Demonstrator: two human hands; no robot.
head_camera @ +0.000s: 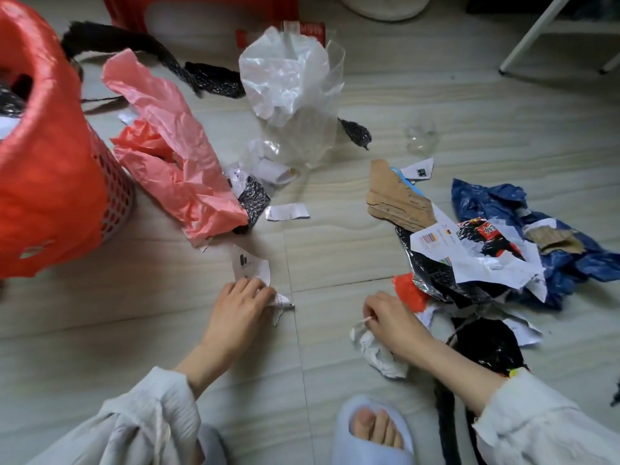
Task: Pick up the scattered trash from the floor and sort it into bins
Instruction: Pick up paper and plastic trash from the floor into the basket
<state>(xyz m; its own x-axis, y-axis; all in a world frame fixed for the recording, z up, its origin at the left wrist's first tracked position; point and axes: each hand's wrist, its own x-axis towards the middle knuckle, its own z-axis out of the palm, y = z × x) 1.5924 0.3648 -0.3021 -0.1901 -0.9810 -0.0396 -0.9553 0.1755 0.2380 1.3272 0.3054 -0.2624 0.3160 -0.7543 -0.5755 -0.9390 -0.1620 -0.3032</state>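
Near the middle of the pale tiled floor (335, 256), the left hand (240, 307) pinches a small torn white paper scrap (281, 302), while the right hand (391, 318) grips a crumpled white paper wad (377, 352). A red-lined perforated plastic bin (50, 156) stands far left; more wrappers, cardboard and a blue plastic bag (496, 203) lie right.

Both hands low, arms reaching forward

The left hand (240, 305) lies knuckles up with fingers curled at the tips; the right hand (391, 318) is curled closed, its thumb and forefinger pinched together.
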